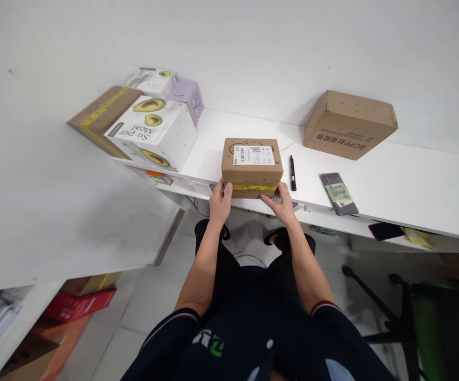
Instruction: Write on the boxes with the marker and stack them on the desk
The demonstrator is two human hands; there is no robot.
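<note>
A small brown cardboard box point(249, 177) sits at the front edge of the white desk point(217, 129). On its top are a white shipping label point(254, 155) and some black handwriting, and yellow tape runs along its near side. My left hand point(221, 201) grips the box's near left corner, thumb on the front face. The near right corner is held by my right hand point(280, 205), its thumb along the lower front edge. Fingers of both hands are partly hidden behind the box. Just right of the box lies a black marker point(293, 173).
At the left stand a white avocado-print box point(153, 129), a taped brown carton point(106, 114) and a purple box point(187, 95). To the right are a larger brown carton point(350, 127) and a phone point(338, 193) with a banknote on it. A chair point(404, 307) stands at lower right.
</note>
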